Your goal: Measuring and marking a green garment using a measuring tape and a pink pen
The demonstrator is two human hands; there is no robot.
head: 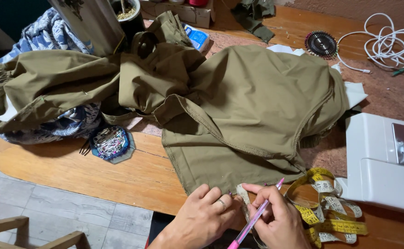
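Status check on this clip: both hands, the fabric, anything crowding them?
Left hand flat on olive fabric hem. Right hand grips pink pen, pinning tape measure at the edge. Sewing machine close on the right.

Two bare hands enter from the lower edge of the frame. Left hand [202, 216]: one plain metallic ring [222, 202] on a finger. Right hand [280, 219]: no jewellery visible. Wrists bare; no sleeves, gloves or watch in view.

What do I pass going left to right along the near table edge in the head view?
Dish of pins → left hand → pink pen in the right hand → yellow tape measure → white sewing machine.
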